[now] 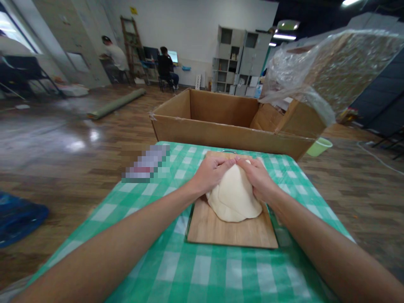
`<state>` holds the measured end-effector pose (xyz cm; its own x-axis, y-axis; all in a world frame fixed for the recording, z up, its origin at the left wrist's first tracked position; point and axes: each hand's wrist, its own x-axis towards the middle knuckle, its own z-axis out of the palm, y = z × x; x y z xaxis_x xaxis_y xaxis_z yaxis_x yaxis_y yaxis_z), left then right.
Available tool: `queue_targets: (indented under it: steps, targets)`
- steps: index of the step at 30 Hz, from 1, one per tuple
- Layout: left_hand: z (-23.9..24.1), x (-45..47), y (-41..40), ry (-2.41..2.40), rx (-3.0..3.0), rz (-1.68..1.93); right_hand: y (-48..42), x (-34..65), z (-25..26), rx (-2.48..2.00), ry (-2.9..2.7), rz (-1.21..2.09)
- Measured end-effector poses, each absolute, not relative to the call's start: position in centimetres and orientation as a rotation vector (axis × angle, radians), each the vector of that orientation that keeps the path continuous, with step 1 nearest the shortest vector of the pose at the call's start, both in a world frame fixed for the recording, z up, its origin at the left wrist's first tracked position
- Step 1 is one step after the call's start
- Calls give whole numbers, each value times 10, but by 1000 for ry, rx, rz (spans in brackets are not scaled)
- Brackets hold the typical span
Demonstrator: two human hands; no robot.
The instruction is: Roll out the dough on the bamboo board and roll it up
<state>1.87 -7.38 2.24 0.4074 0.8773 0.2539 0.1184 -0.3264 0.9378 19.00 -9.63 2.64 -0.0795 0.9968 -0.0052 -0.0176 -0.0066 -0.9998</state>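
Note:
A pale lump of dough [235, 199] lies folded on a wooden board [232, 231] that rests on a table with a green and white checked cloth [189, 269]. My left hand [212, 172] grips the dough's far left edge with fingers curled over it. My right hand [259, 176] holds the far right edge the same way. The fingertips of both hands nearly meet at the top of the dough.
A large open cardboard box [227, 122] stands just beyond the table's far edge. A plastic-wrapped bundle [334, 67] hangs over its right side. Two people sit at desks far back left. A rolled mat [116, 103] lies on the wooden floor.

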Motion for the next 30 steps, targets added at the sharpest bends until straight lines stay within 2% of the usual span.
queue_targets:
  steps: [6,12,17,22,27,30]
  targets:
    - [17,18,-72,907,1733,1035,-95,199,29,-1149,-1358,1315]
    - [14,14,-68,841,1509,871,-93,207,23,-1157,-1404,1095]
    - [21,14,-71,855,1597,920,-90,217,35,-1157,-1474,1284]
    - [20,21,-75,788,1381,868,-89,221,35,-1152,-1459,1284]
    - [7,19,-69,718,1169,876,-84,223,26,-1251,-1252,1097]
    - [7,17,-68,755,1223,956,-83,228,35,-1343,-1340,1061]
